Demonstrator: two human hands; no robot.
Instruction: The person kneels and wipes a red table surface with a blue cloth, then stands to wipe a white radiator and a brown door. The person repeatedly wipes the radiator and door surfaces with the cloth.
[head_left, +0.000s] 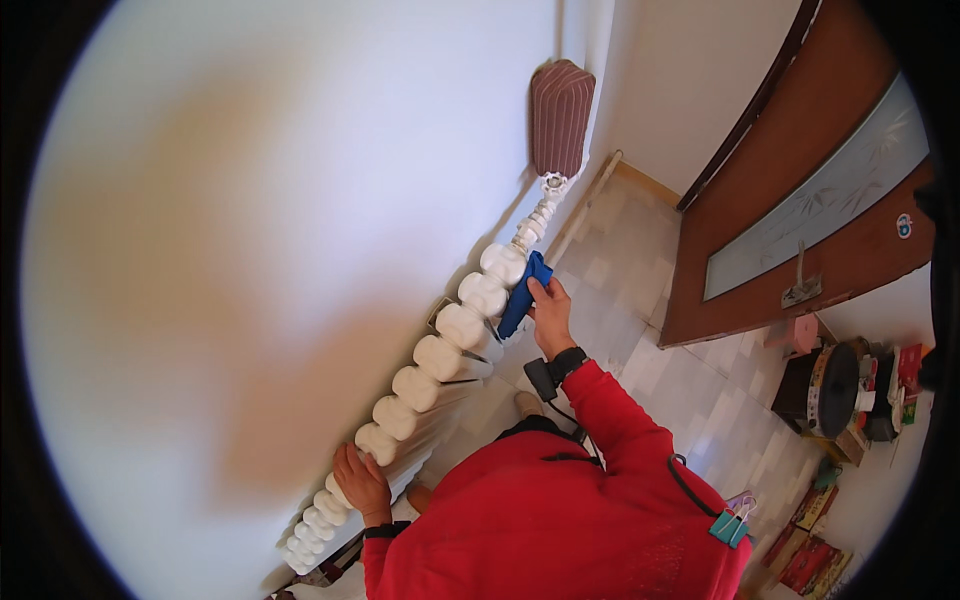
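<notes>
A white sectional radiator (437, 357) runs diagonally along the wall. My right hand (551, 311) holds a folded blue cloth (523, 296) against the side of its upper sections, thumb on top. Lower down, my left hand (361, 480) rests on the radiator's top with nothing visible in it; its palm side is hidden. A white valve (553, 182) and pipe fittings join the radiator's upper end. Beyond them stands a striped maroon fabric cover (562, 118) over something hidden.
A brown door (750, 247) with a frosted glass panel stands ajar at the right. A round black-topped object (838, 390) and several boxes (814, 562) line the far right wall. A white pipe (585, 202) runs low beside the radiator, above the tiled floor (660, 390).
</notes>
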